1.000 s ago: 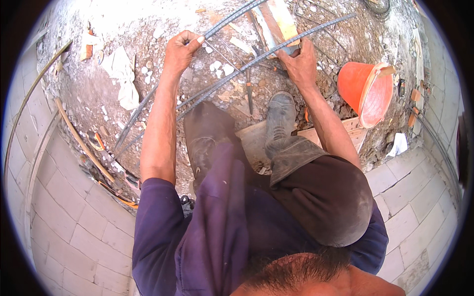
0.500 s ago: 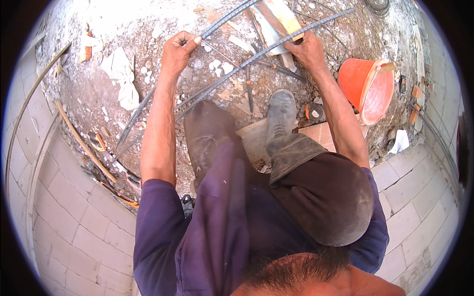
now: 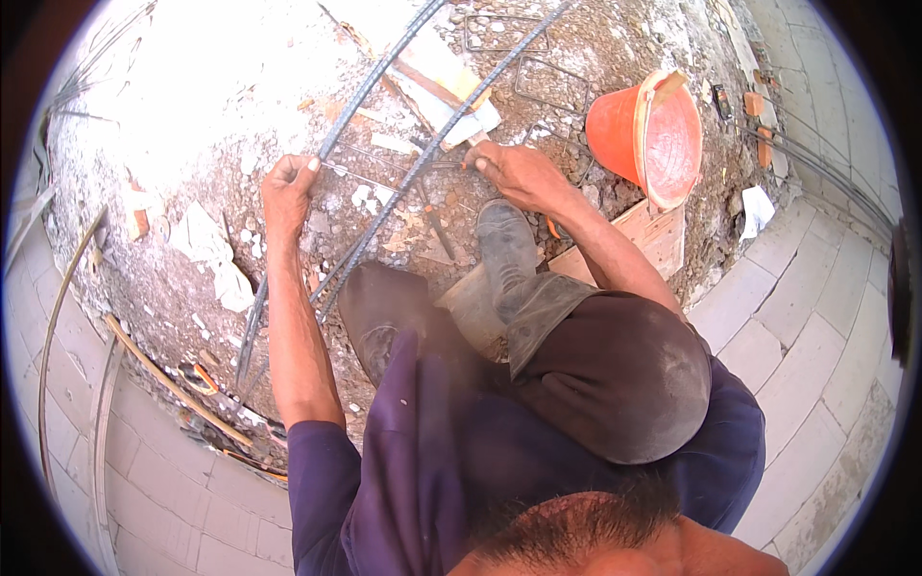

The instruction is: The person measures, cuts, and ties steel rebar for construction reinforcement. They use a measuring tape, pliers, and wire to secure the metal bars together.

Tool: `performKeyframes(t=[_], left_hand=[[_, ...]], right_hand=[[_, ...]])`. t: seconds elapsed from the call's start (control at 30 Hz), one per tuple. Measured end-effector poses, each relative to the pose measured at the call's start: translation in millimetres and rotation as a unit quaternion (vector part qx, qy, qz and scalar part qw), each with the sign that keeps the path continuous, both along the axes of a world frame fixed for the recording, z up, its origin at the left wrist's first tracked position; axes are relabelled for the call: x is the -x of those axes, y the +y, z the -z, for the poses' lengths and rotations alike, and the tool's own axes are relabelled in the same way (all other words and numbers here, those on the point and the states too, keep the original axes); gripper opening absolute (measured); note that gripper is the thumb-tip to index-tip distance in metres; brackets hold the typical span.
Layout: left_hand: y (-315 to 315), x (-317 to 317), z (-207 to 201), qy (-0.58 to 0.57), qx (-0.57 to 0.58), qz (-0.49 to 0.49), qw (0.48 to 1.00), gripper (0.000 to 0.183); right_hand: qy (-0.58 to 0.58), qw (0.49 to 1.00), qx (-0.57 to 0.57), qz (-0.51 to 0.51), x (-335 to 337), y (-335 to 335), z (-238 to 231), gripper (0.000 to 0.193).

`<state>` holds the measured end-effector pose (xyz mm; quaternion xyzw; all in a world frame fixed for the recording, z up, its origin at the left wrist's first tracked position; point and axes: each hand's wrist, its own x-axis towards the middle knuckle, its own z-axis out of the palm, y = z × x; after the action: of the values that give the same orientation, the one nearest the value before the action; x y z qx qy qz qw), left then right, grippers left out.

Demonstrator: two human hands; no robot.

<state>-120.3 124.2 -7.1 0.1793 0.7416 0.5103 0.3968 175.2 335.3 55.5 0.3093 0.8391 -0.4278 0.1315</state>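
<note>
My left hand (image 3: 288, 192) is closed at a ribbed steel rebar (image 3: 375, 82), its thumb and finger pinched together. From its thumb a thin metal rod or wire (image 3: 355, 177) runs toward a second rebar (image 3: 437, 144), which slants down to beside my left knee. My right hand (image 3: 519, 176) is closed around a slim dark tool with an orange end (image 3: 451, 164), by that second bar. The tool's kind is hard to make out. Wooden boards (image 3: 442, 82) lie beneath the bars, and thin rectangular steel stirrups (image 3: 552, 82) lie to their right.
An orange bucket (image 3: 619, 134) lies tipped beside my right forearm. A plank (image 3: 634, 245) is under that arm. At left are a white cloth (image 3: 211, 254) and a curved wooden stick (image 3: 173, 379). Rubble covers the ground; pale paving blocks (image 3: 768, 317) border it.
In the picture, both hands have shifted left and down, as have the bucket and bars. My right hand has left the boards and now grips the slim tool near the second bar.
</note>
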Motion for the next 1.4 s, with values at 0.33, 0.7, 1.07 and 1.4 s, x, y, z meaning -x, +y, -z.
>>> performKeyframes(t=[0.33,0.7,1.07,1.4], left_hand=[[11,4,-7,0.029,0.005,0.029,0.999,0.016],[5,4,0,0.026,0.009,0.018,0.999,0.019],[8,8,4,0.035,0.015,0.024,0.999,0.027],[10,5,4,0.062,0.021,0.006,0.998,0.029]], right_hand=[[0.123,0.987,0.095,0.03,11,-9,-24,0.029],[0.244,0.955,0.121,0.118,77,7,-17,0.019],[0.265,0.961,-0.004,0.073,78,15,6,0.019],[0.216,0.973,-0.079,-0.028,128,-21,23,0.015]])
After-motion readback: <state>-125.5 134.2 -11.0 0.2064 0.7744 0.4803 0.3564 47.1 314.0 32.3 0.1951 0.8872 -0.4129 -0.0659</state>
